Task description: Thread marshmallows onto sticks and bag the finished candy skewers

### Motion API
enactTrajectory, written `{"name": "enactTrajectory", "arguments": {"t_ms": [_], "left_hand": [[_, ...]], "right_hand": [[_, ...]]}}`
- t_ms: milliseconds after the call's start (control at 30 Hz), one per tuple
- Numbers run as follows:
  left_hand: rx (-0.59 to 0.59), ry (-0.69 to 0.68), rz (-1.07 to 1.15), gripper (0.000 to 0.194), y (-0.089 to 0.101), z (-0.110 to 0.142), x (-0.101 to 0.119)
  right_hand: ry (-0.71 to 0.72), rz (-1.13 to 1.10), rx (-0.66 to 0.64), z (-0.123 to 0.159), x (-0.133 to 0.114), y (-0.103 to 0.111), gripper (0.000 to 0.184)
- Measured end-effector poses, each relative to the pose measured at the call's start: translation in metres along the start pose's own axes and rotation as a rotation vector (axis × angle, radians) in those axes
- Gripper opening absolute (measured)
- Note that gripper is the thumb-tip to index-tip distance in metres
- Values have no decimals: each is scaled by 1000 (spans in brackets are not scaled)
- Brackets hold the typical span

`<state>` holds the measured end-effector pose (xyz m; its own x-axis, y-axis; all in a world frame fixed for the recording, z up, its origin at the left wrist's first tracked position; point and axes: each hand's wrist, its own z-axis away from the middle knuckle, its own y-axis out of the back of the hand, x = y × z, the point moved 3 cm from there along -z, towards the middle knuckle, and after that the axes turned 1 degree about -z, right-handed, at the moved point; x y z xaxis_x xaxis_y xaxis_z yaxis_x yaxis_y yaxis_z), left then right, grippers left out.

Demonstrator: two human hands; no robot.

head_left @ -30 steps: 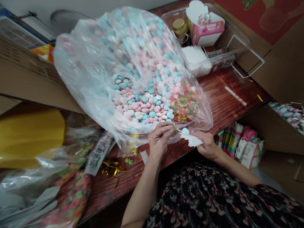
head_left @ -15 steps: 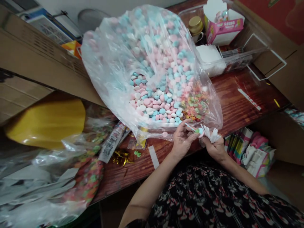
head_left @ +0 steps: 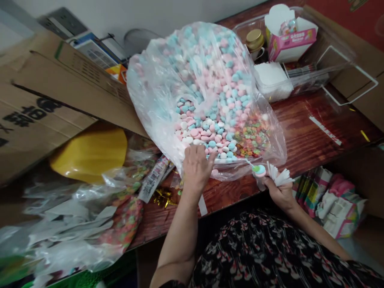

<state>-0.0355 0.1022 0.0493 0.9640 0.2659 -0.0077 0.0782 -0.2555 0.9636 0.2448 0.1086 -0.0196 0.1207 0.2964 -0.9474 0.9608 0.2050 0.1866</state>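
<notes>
The scene is taken by a single head-worn camera, placed above the person's body and pointed forward and down, so the hands are looked at from behind the wrists. The left hand (head_left: 196, 168) and right hand (head_left: 279, 194) are seen at close range, with the forearms entering from below. A patterned garment (head_left: 264, 252) fills the bottom of the frame, nearest the lens. A clear plastic bag of sweets (head_left: 207, 92) occupies the centre, close to the camera. The frame is rolled, with the near edge of the wooden worktop (head_left: 312, 132) rising toward the right, and a wall (head_left: 135, 20) is caught along the top.
</notes>
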Motion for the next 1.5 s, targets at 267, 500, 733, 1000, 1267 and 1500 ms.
{"name": "enactTrajectory", "arguments": {"t_ms": [267,500,733,1000,1267,1500], "left_hand": [[57,-168,112,17,-8,0,4],[90,-431,188,35,-14,1,7],[210,-357,386,20,6,-13,-17],[-83,-582,0,23,13,-73,-15],[-31,-229,607,15,22,-69,-23],[-237,329,1770,30,24,-15,15]], "right_hand": [[134,0,-171,-7,-18,-1,17],[162,0,-164,-7,-19,-1,20],[86,-10,-207,-7,-13,-1,17],[251,24,-240,-15,-34,-8,14],[186,37,-188,-14,-32,-2,14],[350,56,-171,-50,-50,-14,32]]}}
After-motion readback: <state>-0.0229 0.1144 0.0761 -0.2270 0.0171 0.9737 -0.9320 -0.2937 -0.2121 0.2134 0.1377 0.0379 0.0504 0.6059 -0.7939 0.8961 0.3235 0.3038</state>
